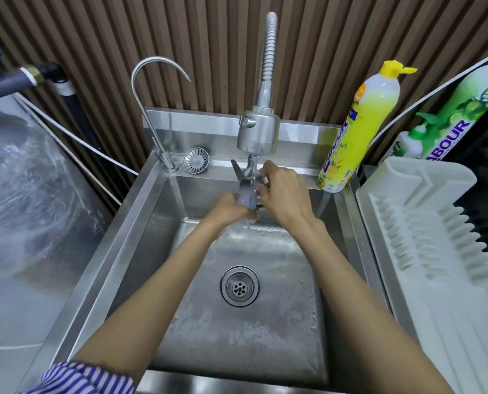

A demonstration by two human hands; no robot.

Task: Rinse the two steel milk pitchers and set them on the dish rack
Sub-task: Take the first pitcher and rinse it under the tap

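Note:
No steel milk pitcher shows in this view. Under the running sprayer faucet (258, 132) both hands hold a grey item that looks like a pair of scissors (246, 191), its two blades spread and pointing up. My left hand (227, 210) grips its grey handle end from below. My right hand (282, 191) pinches it from the right, fingers by the water stream. The white plastic dish rack (424, 223) stands to the right of the sink with nothing on it.
The steel sink (117, 245) is wet, with a drain (239, 285) in the middle. A loose strainer (196, 160) and a thin gooseneck tap (151, 81) sit on the back ledge. A yellow dish-soap bottle (359, 132) and a green refill pack (464, 115) stand at the right. The wet steel counter (24, 194) lies to the left.

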